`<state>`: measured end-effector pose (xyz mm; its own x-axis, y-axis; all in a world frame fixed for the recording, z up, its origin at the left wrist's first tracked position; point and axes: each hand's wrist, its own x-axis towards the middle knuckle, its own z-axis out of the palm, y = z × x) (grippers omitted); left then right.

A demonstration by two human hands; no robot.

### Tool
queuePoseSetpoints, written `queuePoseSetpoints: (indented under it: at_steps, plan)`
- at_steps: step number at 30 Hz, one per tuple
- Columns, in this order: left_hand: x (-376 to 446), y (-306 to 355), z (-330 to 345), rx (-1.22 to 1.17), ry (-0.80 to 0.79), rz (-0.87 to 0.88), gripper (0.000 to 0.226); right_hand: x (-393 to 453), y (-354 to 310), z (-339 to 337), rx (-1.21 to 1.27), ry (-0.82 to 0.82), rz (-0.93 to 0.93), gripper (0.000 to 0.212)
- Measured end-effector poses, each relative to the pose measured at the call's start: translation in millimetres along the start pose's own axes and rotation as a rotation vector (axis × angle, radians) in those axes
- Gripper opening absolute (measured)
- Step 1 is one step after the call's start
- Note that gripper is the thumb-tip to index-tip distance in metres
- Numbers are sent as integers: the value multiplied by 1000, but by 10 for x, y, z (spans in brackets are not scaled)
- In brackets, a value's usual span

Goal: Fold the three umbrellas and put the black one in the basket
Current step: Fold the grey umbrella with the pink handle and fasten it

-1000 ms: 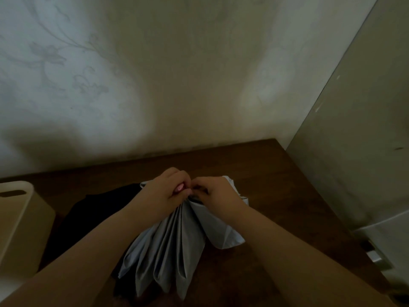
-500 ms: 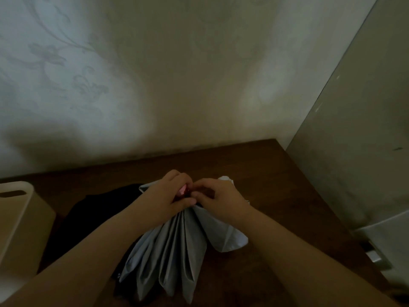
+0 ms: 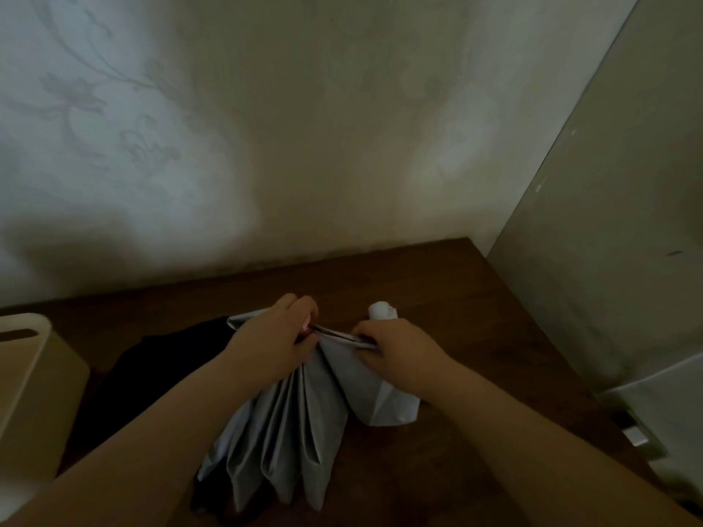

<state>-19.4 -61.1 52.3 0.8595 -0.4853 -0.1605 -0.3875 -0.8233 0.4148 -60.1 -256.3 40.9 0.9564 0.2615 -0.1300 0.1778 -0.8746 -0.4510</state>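
Now grey umbrella [image 3: 304, 420] strap stretched between pinching left hand [image 3: 272, 346], right hand [image 3: 395, 349] fingers.

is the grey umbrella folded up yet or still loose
Still loose. The grey umbrella has its canopy gathered in pleats that fan out on the table; the left hand and right hand pinch its strap taut, not yet wrapped.
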Motion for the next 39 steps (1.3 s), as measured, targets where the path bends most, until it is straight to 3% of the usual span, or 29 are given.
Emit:
queuePoseSetpoints:
  at_steps: [7,16,24,27,30,32,36,39]
  plan:
    - [11,41,41,73,-66,12,18,-147,277,-209,-178,-35,174,24]
    - [23,113,35,269,-96,90,29,-330,411,-283,-47,21,182,20]
    - [-3,92,15,136,-46,27,20,-382,425,-317,-122,48,274,17]
    - [-8,107,17,111,-62,27,19,-404,445,-319,-44,136,246,11]
    - [10,143,15,129,-75,20,20,-394,382,-262,-17,39,214,21]
    - [39,153,8,158,-88,11,23,-369,370,-262,-151,7,188,20]
    - [103,153,24,183,-101,18,19,-337,431,-556,-274,304,143,8]
    - [135,131,28,179,-84,2,13,-355,436,-567,-266,192,80,7]
